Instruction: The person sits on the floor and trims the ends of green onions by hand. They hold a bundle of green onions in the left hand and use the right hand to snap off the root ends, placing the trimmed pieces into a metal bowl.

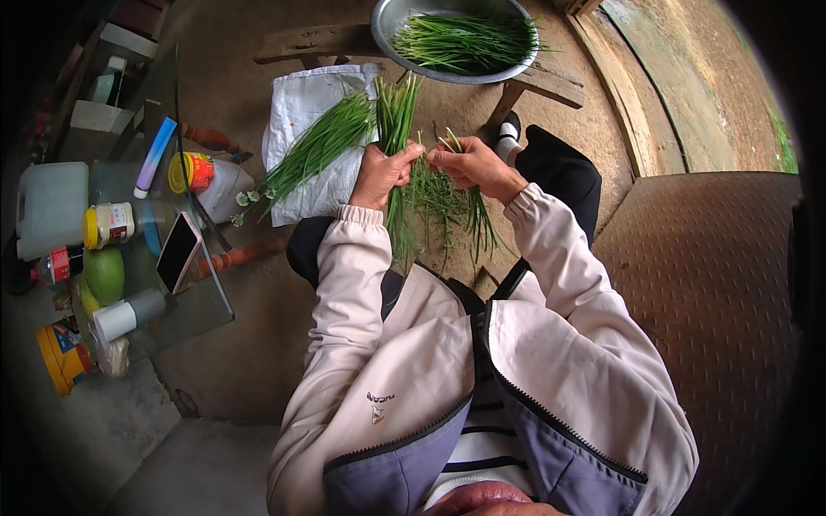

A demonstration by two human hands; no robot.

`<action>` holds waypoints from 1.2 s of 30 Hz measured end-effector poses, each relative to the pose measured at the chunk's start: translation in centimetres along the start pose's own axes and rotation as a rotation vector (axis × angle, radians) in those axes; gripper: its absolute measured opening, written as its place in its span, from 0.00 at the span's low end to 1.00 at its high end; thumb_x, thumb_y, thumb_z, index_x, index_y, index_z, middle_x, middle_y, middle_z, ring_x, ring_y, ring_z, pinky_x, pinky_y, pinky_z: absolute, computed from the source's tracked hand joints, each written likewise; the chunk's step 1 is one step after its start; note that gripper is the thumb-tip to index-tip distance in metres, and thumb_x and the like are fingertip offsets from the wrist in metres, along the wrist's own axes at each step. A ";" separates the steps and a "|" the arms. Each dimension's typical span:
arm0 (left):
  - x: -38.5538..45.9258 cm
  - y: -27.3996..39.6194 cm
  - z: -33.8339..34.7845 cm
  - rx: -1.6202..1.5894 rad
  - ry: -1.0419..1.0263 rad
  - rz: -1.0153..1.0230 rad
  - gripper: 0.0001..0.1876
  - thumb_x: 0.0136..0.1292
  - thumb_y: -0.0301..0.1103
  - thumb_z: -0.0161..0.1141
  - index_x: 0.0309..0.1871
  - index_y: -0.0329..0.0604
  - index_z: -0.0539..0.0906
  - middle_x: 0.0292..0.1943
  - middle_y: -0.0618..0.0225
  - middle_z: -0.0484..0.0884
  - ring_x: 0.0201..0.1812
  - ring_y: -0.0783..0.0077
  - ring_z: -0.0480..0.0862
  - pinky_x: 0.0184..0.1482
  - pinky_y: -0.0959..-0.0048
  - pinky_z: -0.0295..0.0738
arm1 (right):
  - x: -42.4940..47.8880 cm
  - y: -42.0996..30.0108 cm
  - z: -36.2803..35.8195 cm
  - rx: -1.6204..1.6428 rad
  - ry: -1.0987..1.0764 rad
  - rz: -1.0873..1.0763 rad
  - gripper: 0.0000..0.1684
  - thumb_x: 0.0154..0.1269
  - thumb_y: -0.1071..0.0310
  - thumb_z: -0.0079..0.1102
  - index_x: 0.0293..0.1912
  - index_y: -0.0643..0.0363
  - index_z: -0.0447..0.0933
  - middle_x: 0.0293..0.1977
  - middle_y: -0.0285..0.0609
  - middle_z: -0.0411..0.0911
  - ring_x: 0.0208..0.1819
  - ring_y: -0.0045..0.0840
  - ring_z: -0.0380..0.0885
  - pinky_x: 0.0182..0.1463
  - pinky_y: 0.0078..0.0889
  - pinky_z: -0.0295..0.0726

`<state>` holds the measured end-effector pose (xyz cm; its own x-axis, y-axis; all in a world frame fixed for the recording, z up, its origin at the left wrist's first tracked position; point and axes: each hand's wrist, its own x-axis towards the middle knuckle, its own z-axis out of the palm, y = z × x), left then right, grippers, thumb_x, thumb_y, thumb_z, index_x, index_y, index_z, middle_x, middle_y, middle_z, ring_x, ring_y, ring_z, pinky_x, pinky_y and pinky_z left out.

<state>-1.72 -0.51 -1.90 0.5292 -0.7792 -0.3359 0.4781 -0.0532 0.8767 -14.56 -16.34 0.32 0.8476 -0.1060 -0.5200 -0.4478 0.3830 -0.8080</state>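
My left hand (382, 173) is closed around a thick bunch of green chives (395, 116), its pale root ends pointing away from me. Close beside it, my right hand (474, 166) grips a few thinner chive stalks (477, 216), whose green tips hang toward me. The fingertips of both hands nearly meet. Under them, loose green trimmings (439, 193) are scattered over the floor. A larger pile of chives (322, 148), with white flower heads at one end, rests on a white woven sack (290, 97) to the left.
A metal basin (381, 32) with more chives sits on a wooden bench (548, 84) ahead. Left stands a glass table (193, 316) carrying a phone (179, 251), jars, a bottle and a paper roll (115, 321). A textured metal plate (703, 290) lies at right.
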 end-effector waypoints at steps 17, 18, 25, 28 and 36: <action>1.1 0.6 -2.7 -0.186 0.326 0.202 0.06 0.61 0.26 0.67 0.32 0.41 0.80 0.24 0.76 0.75 0.16 0.86 0.63 0.18 0.79 0.56 | -2.9 0.8 -0.3 -0.037 -0.197 0.172 0.13 0.70 0.61 0.63 0.33 0.60 0.83 0.15 0.19 0.61 0.15 0.06 0.49 0.19 0.19 0.43; 1.0 0.7 -2.9 -0.193 0.345 0.211 0.05 0.62 0.26 0.67 0.32 0.40 0.80 0.24 0.76 0.75 0.16 0.86 0.63 0.18 0.79 0.56 | -3.3 1.0 -0.3 -0.027 -0.201 0.174 0.13 0.70 0.61 0.63 0.33 0.60 0.83 0.15 0.19 0.61 0.15 0.06 0.49 0.19 0.19 0.43; 0.9 1.2 -4.0 -0.220 0.495 0.262 0.06 0.60 0.25 0.67 0.30 0.39 0.80 0.21 0.74 0.73 0.16 0.83 0.65 0.18 0.77 0.56 | -6.3 2.1 -0.5 0.057 -0.172 0.170 0.10 0.71 0.63 0.63 0.36 0.60 0.82 0.19 0.24 0.70 0.14 0.05 0.53 0.17 0.16 0.46; 0.8 1.5 -4.1 -0.246 0.557 0.264 0.07 0.60 0.25 0.66 0.29 0.38 0.79 0.21 0.74 0.73 0.16 0.83 0.65 0.19 0.77 0.56 | -7.4 3.3 -1.7 0.055 -0.166 0.187 0.09 0.71 0.64 0.62 0.41 0.60 0.81 0.25 0.29 0.78 0.16 0.05 0.56 0.17 0.13 0.49; 0.7 1.8 -4.2 -0.297 0.621 0.280 0.08 0.59 0.25 0.67 0.27 0.37 0.78 0.22 0.72 0.73 0.18 0.83 0.65 0.19 0.77 0.57 | -10.0 3.5 -2.8 0.155 -0.072 0.166 0.11 0.71 0.71 0.55 0.51 0.60 0.76 0.29 0.35 0.78 0.16 0.04 0.54 0.16 0.12 0.49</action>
<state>2.48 1.44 -2.03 0.9159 -0.2380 -0.3233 0.3899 0.3353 0.8577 -25.37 -16.57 1.93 0.7866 0.0333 -0.6166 -0.5382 0.5265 -0.6581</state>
